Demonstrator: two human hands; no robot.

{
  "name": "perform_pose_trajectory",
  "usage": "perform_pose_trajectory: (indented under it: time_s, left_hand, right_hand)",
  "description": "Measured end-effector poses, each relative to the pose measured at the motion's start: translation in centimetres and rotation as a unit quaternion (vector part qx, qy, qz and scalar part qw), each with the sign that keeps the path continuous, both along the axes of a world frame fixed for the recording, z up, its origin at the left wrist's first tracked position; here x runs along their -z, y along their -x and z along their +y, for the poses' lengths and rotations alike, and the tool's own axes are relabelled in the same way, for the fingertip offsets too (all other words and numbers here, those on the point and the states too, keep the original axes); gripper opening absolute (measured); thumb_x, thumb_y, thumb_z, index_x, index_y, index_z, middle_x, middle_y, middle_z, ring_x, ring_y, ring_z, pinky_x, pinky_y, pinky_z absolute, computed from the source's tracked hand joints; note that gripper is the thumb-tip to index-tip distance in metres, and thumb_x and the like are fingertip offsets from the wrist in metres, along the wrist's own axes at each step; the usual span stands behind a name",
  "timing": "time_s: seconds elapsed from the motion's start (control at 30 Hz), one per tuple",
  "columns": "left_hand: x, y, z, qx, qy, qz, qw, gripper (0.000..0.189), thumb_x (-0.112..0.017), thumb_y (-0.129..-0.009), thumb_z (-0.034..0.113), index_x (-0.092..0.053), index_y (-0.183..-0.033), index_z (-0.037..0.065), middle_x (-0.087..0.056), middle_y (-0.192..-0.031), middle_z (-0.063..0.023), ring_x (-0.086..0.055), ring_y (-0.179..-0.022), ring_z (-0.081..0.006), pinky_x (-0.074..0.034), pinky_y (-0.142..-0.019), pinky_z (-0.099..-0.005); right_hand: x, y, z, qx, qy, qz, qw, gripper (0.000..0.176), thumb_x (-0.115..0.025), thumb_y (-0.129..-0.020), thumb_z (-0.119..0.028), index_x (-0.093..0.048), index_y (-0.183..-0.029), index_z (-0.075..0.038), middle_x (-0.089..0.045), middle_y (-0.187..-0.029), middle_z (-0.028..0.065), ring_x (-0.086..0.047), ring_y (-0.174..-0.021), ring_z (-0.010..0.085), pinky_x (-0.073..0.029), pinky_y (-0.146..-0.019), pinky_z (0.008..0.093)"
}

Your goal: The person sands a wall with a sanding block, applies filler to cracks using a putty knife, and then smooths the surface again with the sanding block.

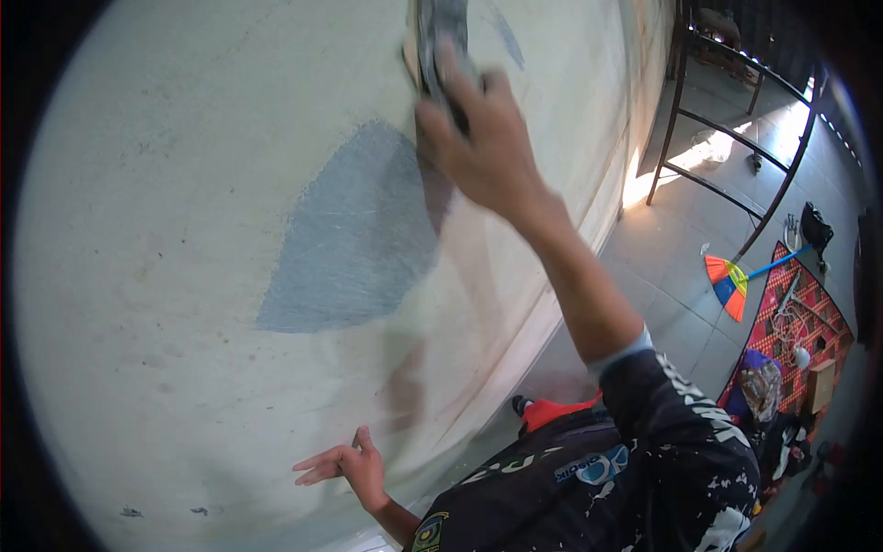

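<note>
My right hand (487, 138) reaches up across a large pale wall surface (166, 239). Its fingers are wrapped round a long, dark grey tool (443, 37), blurred, which lies against the wall. What the tool's underside touches is hidden. Just below this hand a grey patch (354, 239) with a ragged edge and fine scratches shows on the wall, partly in shadow. My left hand (354, 466) is at the lower left near the wall, its fingers apart and nothing in them. Whether its fingertips touch the wall I cannot tell.
A metal frame with rungs (727, 132) stands at the upper right on a tiled floor (667, 304). Near it lies an orange and blue broom head (729, 287). A red patterned mat (828, 313) at the right holds cables, a bag and a wooden block (821, 386).
</note>
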State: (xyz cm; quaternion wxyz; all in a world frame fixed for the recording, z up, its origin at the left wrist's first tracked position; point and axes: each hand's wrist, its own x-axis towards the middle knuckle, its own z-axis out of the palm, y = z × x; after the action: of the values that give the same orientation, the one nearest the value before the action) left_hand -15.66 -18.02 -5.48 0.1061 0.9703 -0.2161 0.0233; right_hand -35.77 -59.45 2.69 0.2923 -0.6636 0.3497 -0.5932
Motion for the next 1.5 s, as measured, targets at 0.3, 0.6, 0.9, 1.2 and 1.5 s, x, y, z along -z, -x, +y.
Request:
perform_pose_trajectory:
  time_s: [0.3,0.6,0.9,1.2,1.5]
  left_hand:
    - [-2.6,2.0,-2.2,-0.068,-0.060,0.019,0.996,0.098,-0.058,-0.095,0.047,-0.010,-0.133,-0.030,-0.015,-0.135,-0.0581,-0.012,-0.141,-0.0545,-0.013,-0.117,-0.0490]
    - [1.1,-0.2,-0.5,-0.095,-0.132,-0.146,0.976,0.095,-0.061,-0.095,0.041,-0.010,-0.133,-0.029,-0.027,-0.135,-0.0531,-0.024,-0.142,-0.0422,-0.014,-0.118,-0.0437]
    - [3.0,-0.9,0.2,-0.040,0.012,-0.210,0.977,0.087,-0.059,-0.096,0.041,-0.021,-0.131,-0.029,-0.038,-0.132,-0.0489,-0.035,-0.136,-0.0426,-0.022,-0.114,-0.0442]
    - [-2.9,2.3,-3.3,-0.077,-0.034,0.026,0.996,0.082,-0.057,-0.097,0.042,-0.027,-0.127,-0.028,-0.042,-0.131,-0.0457,-0.037,-0.133,-0.0462,-0.025,-0.113,-0.0452]
    - [-2.0,0.8,-1.6,-0.023,0.026,0.098,0.995,0.111,-0.055,-0.096,0.052,0.014,-0.136,-0.025,0.035,-0.123,-0.0573,0.030,-0.131,-0.0625,0.009,-0.114,-0.0577]
  right_hand:
    - [6.5,-2.4,6.5,-0.057,0.023,-0.021,0.998,0.067,-0.061,-0.090,-0.023,-0.035,-0.150,-0.009,-0.048,-0.104,0.0297,-0.060,-0.076,0.0432,-0.053,-0.070,0.0457]
    - [1.7,-1.4,3.6,-0.033,0.013,-0.012,0.999,0.070,-0.064,-0.088,-0.026,-0.034,-0.151,-0.019,-0.047,-0.103,0.0270,-0.061,-0.076,0.0417,-0.053,-0.069,0.0463]
    - [-4.1,-0.6,-0.4,-0.001,0.054,-0.022,0.998,0.063,-0.060,-0.090,-0.030,-0.038,-0.148,-0.013,-0.050,-0.104,0.0311,-0.061,-0.080,0.0465,-0.052,-0.073,0.0500]
    - [9.7,-2.4,4.9,-0.006,-0.041,-0.033,0.999,0.063,-0.062,-0.090,-0.027,-0.041,-0.147,-0.011,-0.051,-0.102,0.0285,-0.061,-0.078,0.0399,-0.053,-0.068,0.0430]
    - [9.5,-1.5,2.6,-0.006,-0.089,-0.084,0.993,0.062,-0.061,-0.092,-0.028,-0.042,-0.147,-0.009,-0.054,-0.107,0.0311,-0.057,-0.094,0.0386,-0.047,-0.084,0.0426]
